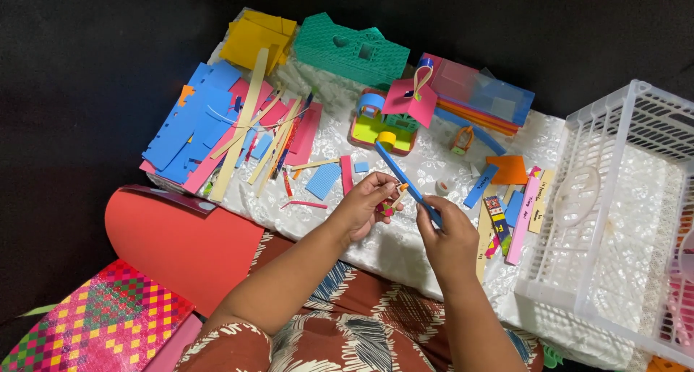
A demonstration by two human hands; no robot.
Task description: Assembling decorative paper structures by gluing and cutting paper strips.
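My left hand [365, 206] pinches a small multicoloured paper piece [387, 207] with pink and orange bits, held above the white lace-covered table [405, 249]. My right hand [450, 236] grips the lower end of a long blue strip [402, 171] that slants up and to the left, crossing just above the small piece. Both hands are close together near the table's front edge. A small colourful foam model [381, 122] in green, yellow and pink stands just beyond the strip's far end.
Blue, pink and cream foam sheets and strips [224, 122] lie at the left. A green perforated house shape [350, 48] and yellow sheets [256, 39] sit behind. A white plastic basket [622, 220] stands right. A red sheet [184, 245] and woven mat [101, 325] lie lower left.
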